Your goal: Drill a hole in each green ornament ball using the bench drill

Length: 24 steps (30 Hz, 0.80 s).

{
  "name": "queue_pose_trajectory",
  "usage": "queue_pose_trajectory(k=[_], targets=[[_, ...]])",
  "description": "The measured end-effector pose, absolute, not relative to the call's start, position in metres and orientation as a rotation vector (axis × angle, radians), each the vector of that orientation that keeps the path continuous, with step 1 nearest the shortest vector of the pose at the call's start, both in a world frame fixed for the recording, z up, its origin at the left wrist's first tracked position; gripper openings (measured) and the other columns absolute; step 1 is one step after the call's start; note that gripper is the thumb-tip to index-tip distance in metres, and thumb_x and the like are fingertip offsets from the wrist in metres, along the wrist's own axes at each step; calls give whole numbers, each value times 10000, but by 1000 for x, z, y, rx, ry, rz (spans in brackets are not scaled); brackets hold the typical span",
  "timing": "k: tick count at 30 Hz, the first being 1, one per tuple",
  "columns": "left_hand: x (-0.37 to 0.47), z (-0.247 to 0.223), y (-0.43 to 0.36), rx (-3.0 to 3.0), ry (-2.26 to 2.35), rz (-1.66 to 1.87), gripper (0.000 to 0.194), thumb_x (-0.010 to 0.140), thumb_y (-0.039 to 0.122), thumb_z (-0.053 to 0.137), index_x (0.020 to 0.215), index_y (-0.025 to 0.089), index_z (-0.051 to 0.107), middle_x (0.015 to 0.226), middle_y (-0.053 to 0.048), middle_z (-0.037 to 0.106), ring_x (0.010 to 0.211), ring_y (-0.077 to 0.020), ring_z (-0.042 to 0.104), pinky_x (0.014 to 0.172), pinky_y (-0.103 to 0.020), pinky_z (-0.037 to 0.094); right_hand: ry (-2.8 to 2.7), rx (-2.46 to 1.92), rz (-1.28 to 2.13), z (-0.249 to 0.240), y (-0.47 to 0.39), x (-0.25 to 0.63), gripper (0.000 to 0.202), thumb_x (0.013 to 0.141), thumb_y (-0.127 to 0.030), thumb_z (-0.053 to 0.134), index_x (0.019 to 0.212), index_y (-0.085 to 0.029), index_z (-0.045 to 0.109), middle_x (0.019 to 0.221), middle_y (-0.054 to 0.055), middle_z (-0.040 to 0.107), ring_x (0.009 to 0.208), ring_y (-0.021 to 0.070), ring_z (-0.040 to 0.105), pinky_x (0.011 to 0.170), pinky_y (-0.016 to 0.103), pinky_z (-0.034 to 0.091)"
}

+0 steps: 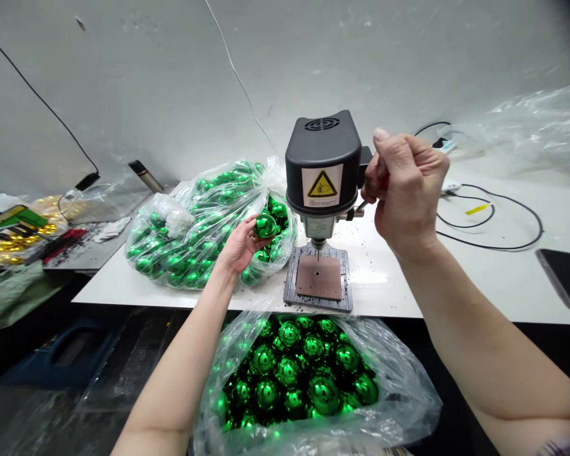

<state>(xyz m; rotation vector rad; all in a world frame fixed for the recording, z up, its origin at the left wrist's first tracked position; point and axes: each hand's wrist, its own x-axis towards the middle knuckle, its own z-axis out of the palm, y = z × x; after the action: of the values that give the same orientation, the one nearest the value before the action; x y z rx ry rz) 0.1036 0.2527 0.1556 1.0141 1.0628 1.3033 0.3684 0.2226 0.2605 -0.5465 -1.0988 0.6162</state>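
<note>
My left hand (244, 244) is closed around a shiny green ball ornament (266, 225), at the mouth of a clear plastic bag (197, 237) filled with similar green balls. To the right stands a small black bench drill press (323, 161) with a yellow warning label. My right hand (405, 183) is wrapped around the feed lever (363, 206) at the drill press's right side; the fingers hide most of the lever. Below the drill bit, a brown square pad (319, 277) with a small hole lies on the grey base plate (289, 288). No ball is under the bit.
An open plastic bag (403, 380) of green balls hangs below the table's front edge. A phone (567, 278) lies at the right, near a looped black cable (517, 244) and clear plastic film (541, 126). Gold balls (16, 244) rest on the left-hand surface.
</note>
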Motion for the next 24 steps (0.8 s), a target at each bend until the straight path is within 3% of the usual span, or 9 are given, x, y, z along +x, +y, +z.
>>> queue_pose_trajectory(k=[6,11,17,24], targets=[[122,141,212,698,926,1244,281,853,343,704,1061,166,636,1029,-72,719,938,-191,688,917,-401,567,-1009,-519,661,265,219,365,460,848,-279,680,463,-239,430,415,-47,366,351,92,271,329,309,161],[144,111,209,817,967,1268,444,735,300,840,1106,191,622,992,-32,719,881,-149,685,890,-342,538,-1026,-569,654,265,220,366,487,860,-343,695,483,-225,411,427,-56,376,366,70,268,347,287,187],[170,77,219,1080,1040,1296,545,711,362,849,1182,176,648,1044,-51,718,967,-171,662,954,-331,491,-1059,-506,643,263,223,368,492,885,-318,672,499,-212,386,430,-68,377,348,56,275,332,275,177],[182,59,220,1260,1056,1185,514,729,380,815,1177,185,652,1127,-81,723,1062,-219,662,1003,-389,494,-1112,-615,580,262,224,368,552,894,-522,641,531,-233,342,444,-53,355,384,71,268,356,291,208]])
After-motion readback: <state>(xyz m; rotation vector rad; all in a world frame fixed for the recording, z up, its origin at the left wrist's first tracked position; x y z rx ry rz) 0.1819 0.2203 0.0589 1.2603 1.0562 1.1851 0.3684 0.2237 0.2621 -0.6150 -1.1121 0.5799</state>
